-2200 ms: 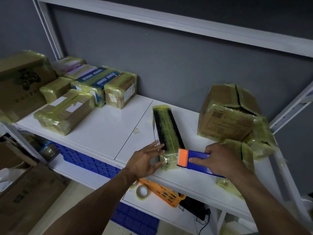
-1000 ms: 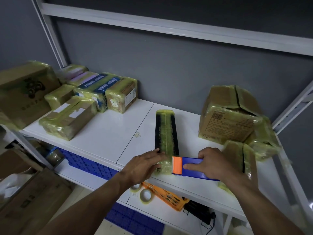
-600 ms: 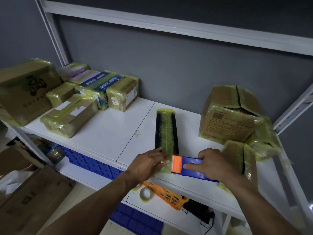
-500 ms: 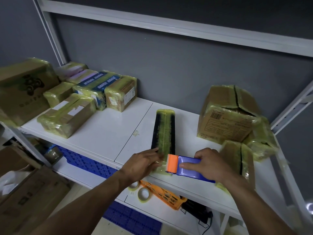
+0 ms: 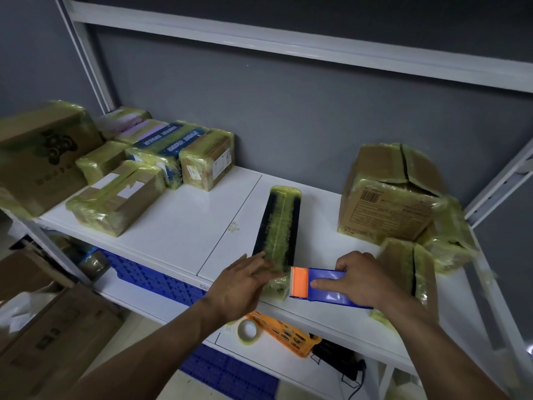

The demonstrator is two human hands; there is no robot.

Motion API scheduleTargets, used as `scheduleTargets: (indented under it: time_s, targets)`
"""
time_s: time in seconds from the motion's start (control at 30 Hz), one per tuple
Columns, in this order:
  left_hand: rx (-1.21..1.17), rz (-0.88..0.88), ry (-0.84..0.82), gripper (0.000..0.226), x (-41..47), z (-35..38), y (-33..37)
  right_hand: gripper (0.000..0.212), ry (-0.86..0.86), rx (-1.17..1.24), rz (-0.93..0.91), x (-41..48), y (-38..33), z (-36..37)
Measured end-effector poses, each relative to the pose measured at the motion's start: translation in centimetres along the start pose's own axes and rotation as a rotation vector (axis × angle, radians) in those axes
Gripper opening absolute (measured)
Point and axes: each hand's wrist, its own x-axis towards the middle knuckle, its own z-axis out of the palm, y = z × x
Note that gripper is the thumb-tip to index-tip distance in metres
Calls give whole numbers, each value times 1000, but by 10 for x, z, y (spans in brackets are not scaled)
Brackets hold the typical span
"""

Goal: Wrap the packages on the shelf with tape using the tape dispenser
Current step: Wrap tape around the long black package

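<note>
A long narrow black package (image 5: pixel 281 223) with a yellowish tape strip down its top lies on the white shelf (image 5: pixel 184 229), one end toward me. My left hand (image 5: pixel 245 284) rests on its near end with fingers stretched flat across the tape. My right hand (image 5: pixel 363 280) grips a blue tape dispenser (image 5: pixel 326 288) whose orange cutter head touches the package's near right corner.
Several tape-wrapped boxes (image 5: pixel 115 194) crowd the shelf's left side. A big cardboard box (image 5: pixel 386 197) and smaller wrapped parcels (image 5: pixel 409 264) stand at the right. On the lower shelf lie a tape roll (image 5: pixel 247 330), an orange basket (image 5: pixel 285 333) and blue crates (image 5: pixel 150 275).
The dispenser has slid left along the package's near end, and my left hand has stayed pressed on the tape there. The package turned slightly straighter since the oldest frame.
</note>
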Motion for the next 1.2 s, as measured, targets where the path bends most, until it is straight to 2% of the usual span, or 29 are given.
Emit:
scheduleTargets:
  time_s: [0.07, 0.2, 0.5, 0.63, 0.7, 0.73, 0.8, 0.87, 0.93, 1.03, 1.2]
  targets:
    - [-16, -42, 82, 38, -2, 4, 10, 87, -9, -4, 6, 1, 0, 1]
    - [-57, -98, 131, 22, 6, 7, 15, 89, -10, -8, 12, 3, -1, 4]
    - [-44, -49, 5, 29, 6, 0, -17, 90, -27, 86, 17, -5, -5, 6]
    - [-97, -72, 15, 26, 0, -8, -32, 78, 23, 80, 27, -8, 4, -7]
    - [-79, -87, -41, 31, -2, -12, -30, 73, 45, 44, 24, -9, 8, -8]
    - [-31, -76, -74, 42, -1, -13, -28, 71, 51, 29, 28, -9, 10, -6]
    - [69, -43, -112, 80, -1, -12, -23, 69, 48, 17, 43, -8, 10, 1]
    - [112, -29, -129, 92, -3, -13, -18, 68, 36, 18, 49, -7, 12, 6]
    - [98, -26, -106, 81, -4, -13, -15, 67, 34, 8, 55, -5, 13, 12]
    - [29, -18, 47, 38, -8, -6, -11, 68, 25, 2, 78, 0, 13, 20]
    - [-123, -224, 193, 23, 5, 17, 2, 70, -9, -57, 109, 12, 7, 36]
